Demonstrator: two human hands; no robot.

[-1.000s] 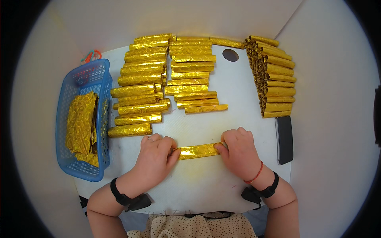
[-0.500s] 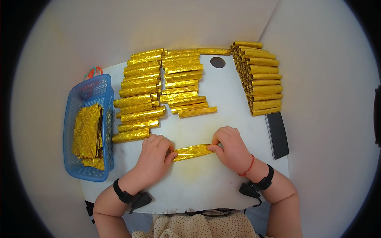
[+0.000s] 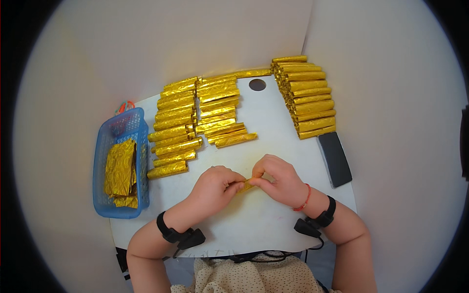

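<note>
Close together over the near middle of the table, both my hands pinch one folded strip of gold foil paper (image 3: 247,185). Only a short piece of the strip shows, between and below the fingertips. My left hand (image 3: 216,189) grips it with thumb and fingers from the left. From the right, my right hand (image 3: 280,182) pinches it between thumb and forefinger. Beyond the hands lie two columns of gold foil paper rolls: fuller ones (image 3: 171,117) on the left and flatter ones (image 3: 218,115) in the middle.
A blue plastic basket (image 3: 120,212) at the left holds a stack of gold foil sheets (image 3: 118,168). Piled gold rolls (image 3: 312,98) stand at the far right, with a dark phone (image 3: 335,158) nearer. The white table (image 3: 264,229) has a round hole (image 3: 257,85) and is walled behind.
My hands have drawn together, the left moving right, so less of the gold strip shows between them. The whole view has shifted slightly.
</note>
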